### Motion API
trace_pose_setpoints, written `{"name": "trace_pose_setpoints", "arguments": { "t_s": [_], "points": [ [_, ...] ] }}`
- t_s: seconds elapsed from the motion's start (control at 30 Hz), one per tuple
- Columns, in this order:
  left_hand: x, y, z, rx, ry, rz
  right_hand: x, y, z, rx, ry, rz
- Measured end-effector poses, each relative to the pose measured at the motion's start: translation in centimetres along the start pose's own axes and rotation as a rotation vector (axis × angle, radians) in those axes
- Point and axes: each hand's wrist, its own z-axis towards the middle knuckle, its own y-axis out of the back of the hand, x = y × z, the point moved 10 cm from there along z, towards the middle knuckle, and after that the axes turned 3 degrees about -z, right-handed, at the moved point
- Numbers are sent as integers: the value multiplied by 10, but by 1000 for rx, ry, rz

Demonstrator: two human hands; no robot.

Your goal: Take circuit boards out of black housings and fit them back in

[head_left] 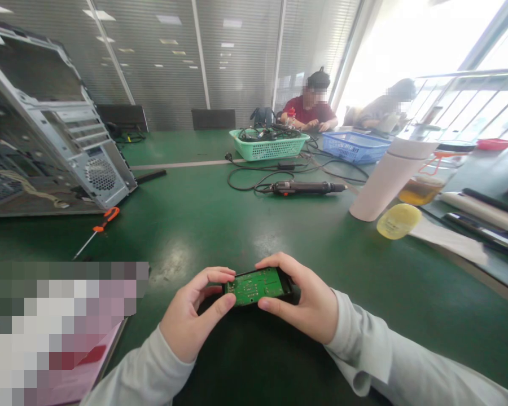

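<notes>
1. At the left of a green table (186, 220), an open metal computer case (74, 127) stands tilted in view, a black strip (151, 176) lying beside its base.
2. Nearer the camera, a screwdriver (98, 228) with an orange handle lies on the tabletop; below it sits a pinkish item (114, 332), largely blurred out.
3. Left of centre, the worker's left hand (197, 316) grips one end of a green circuit board (258, 285), thumb on its near left corner, fingers at the far edge.
4. At centre, the board sits face up in a black casing (288, 286), held between both hands; whether it touches the table cannot be told.
5. Beyond it, a pale green basket (271, 149) brims with cables, and a corded power tool (307, 188) lies in front.
6. Just right of centre, the right hand (307, 299) clasps the casing's other end, thumb on the near side, fingers across the far side.
7. Across the table, a person in red (296, 110) sits near a blue basket (355, 149).
8. Farther right stand a pale pink tumbler (385, 183) and a container of amber liquid (421, 190), a yellow object (399, 221) close by.
</notes>
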Motion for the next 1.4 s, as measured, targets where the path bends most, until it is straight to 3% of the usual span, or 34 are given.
{"name": "trace_pose_setpoints", "arguments": {
  "t_s": [0.1,0.3,0.6,0.73,1.0,1.27,1.4],
  "points": [
    [0,-2,1,1,11,21,-1,0,0,2,-22,1],
    [-10,3,-4,-129,1,-48,-4,-1,-1,-1,-75,34],
    [-17,5,-5,-172,39,-92,0,-2,0,12,-95,117],
    [-21,4,-6,-160,17,-39,0,-2,-1,34,-90,118],
    [-52,-14,-11,-7,-211,392,10,-3,-3,57,-30,60],
    [-51,-15,-10,20,-250,436,9,-3,-4,48,-8,102],
    [-50,-8,-9,-30,-244,361,3,-5,-4,62,-24,149]
  ]
}}
